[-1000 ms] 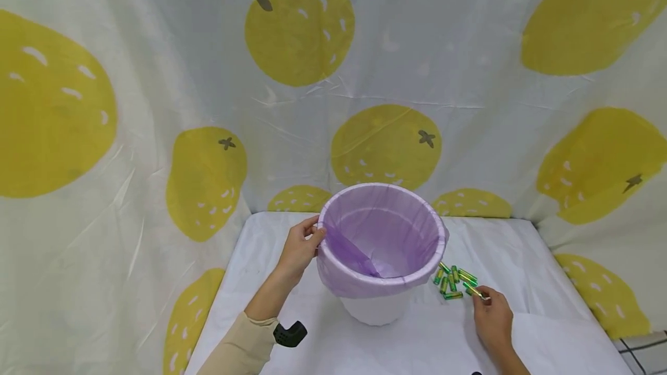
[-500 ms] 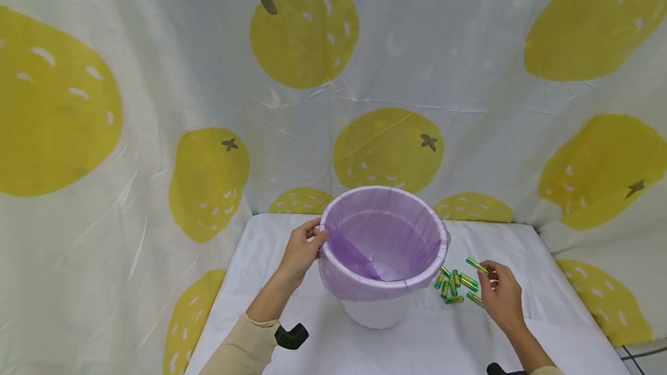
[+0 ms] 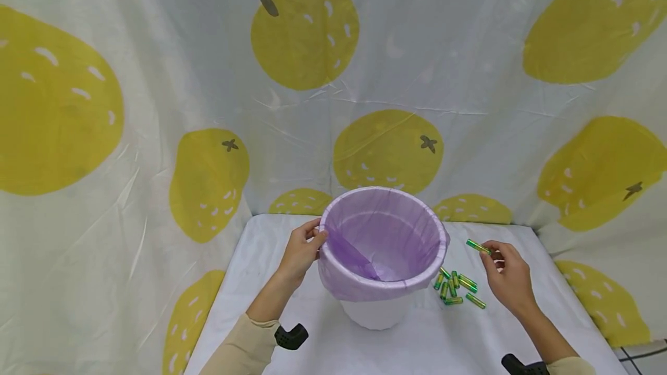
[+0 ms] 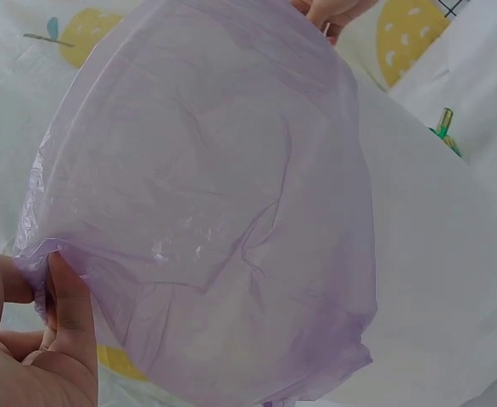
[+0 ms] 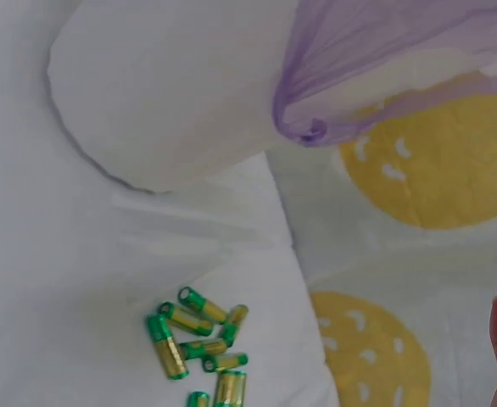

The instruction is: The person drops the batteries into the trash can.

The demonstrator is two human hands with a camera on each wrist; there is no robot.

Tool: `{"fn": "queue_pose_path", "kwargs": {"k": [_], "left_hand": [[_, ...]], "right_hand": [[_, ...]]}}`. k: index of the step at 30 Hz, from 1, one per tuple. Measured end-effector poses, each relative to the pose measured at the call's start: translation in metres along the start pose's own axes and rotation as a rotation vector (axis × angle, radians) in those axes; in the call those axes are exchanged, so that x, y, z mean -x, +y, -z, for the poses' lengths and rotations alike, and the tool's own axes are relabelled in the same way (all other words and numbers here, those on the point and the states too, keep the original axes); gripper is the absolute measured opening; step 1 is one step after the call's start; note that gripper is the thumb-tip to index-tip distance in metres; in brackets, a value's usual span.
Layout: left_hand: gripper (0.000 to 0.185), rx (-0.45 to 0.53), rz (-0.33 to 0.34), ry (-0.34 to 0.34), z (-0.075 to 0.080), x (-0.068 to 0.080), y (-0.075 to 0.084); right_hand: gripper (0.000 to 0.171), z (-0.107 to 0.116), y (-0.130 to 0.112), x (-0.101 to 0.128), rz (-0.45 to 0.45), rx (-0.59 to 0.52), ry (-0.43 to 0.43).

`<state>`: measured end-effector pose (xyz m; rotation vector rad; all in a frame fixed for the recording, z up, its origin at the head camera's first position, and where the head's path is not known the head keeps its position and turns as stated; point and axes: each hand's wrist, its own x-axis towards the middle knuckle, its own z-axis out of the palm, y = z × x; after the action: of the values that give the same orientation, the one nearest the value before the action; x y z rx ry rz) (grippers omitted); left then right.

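- Left hand (image 3: 301, 249) gripped the rim of the white bin (image 3: 376, 308) on its left side, fingers curled over the edge and pinching the purple liner (image 3: 383, 236); in the left wrist view, thumb and fingers (image 4: 66, 314) held a fold of the liner.
- Right hand (image 3: 508, 274) was raised above the counter (image 3: 271, 247), just right of the bin, pinching one green-and-gold battery (image 3: 476, 246) between thumb and fingertips; the battery lay roughly level, pointing toward the bin's rim, clear of it.
- Loose batteries (image 3: 454, 287) lay in a small heap on the counter beside the bin's base, below the right hand; the right wrist view showed them lying at mixed angles, some touching.
- Bin stood upright near the counter's middle, its liner folded over the rim.
- Lemon-print cloth (image 3: 385, 143) hung behind and at both sides.
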<state>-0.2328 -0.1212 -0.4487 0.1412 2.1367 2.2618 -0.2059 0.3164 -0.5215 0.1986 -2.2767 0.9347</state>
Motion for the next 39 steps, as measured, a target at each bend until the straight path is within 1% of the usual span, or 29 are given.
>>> {"fn": "queue_pose_path", "kwargs": {"k": [4, 7, 11, 13, 16, 21, 25, 27, 31, 34, 39], "left_hand": [[0.048, 0.011, -0.009, -0.007, -0.004, -0.003, 0.000], [0.048, 0.020, -0.016, -0.013, -0.006, -0.006, 0.000], [0.047, 0.038, -0.008, -0.009, -0.007, -0.006, -0.001], [0.047, 0.039, -0.006, -0.020, -0.007, -0.006, -0.001], [0.048, 0.028, -0.008, -0.029, -0.005, -0.004, -0.001], [0.049, 0.027, 0.000, -0.009, 0.000, -0.001, -0.001], [0.048, 0.036, -0.003, -0.009, 0.003, -0.001, 0.000], [0.048, 0.040, -0.005, -0.006, 0.003, -0.002, 0.000], [0.049, 0.047, 0.000, -0.003, 0.002, -0.002, 0.001], [0.049, 0.052, 0.002, 0.000, 0.002, -0.001, 0.002], [0.049, 0.060, 0.013, -0.003, 0.001, 0.002, 0.002]], "right_hand": [[0.024, 0.011, -0.013, -0.018, 0.060, -0.050, 0.010], [0.024, 0.018, -0.025, -0.030, 0.083, -0.072, 0.011], [0.023, 0.020, -0.044, -0.043, 0.097, -0.078, -0.018], [0.023, 0.019, -0.053, -0.048, 0.112, -0.084, -0.026], [0.024, 0.015, -0.063, -0.057, 0.141, -0.104, -0.048], [0.023, 0.003, -0.081, -0.071, 0.196, -0.117, -0.101], [0.021, -0.006, -0.095, -0.083, 0.231, -0.127, -0.125], [0.018, -0.010, -0.101, -0.090, 0.242, -0.132, -0.152], [0.014, -0.018, -0.112, -0.098, 0.204, -0.154, -0.221], [0.014, -0.025, -0.119, -0.104, 0.172, -0.174, -0.256], [0.011, -0.034, -0.129, -0.114, 0.202, -0.192, -0.278]]}}
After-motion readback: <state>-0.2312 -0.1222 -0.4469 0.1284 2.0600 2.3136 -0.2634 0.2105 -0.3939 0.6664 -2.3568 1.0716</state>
